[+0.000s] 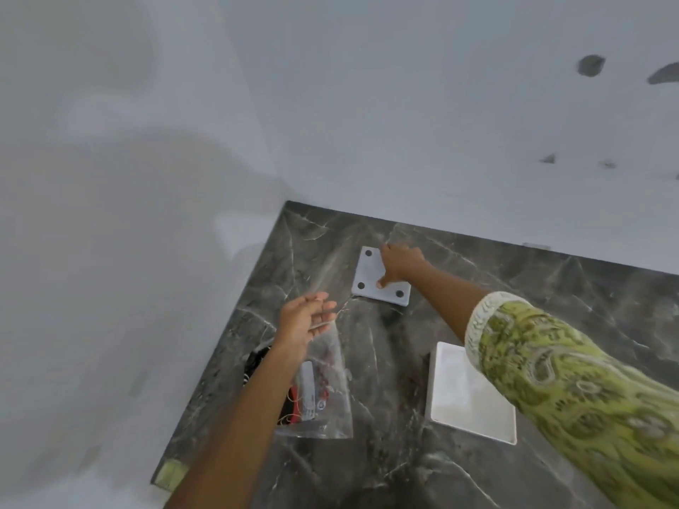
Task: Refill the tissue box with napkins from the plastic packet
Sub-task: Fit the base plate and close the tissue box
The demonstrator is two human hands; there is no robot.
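A: Right hand (pixel 398 264) flat on the white base plate (pixel 380 277), far corner of the marble counter (pixel 514 288)

B: Left hand (pixel 303 317) spread above the plastic packet (pixel 323 391); white box (pixel 463 394) beside, under the green sleeve (pixel 573 391)

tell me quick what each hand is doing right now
Left hand: open, hovering above the clear plastic packet, holding nothing.
Right hand: on the white square panel, fingers at its edge; grip cannot be told.
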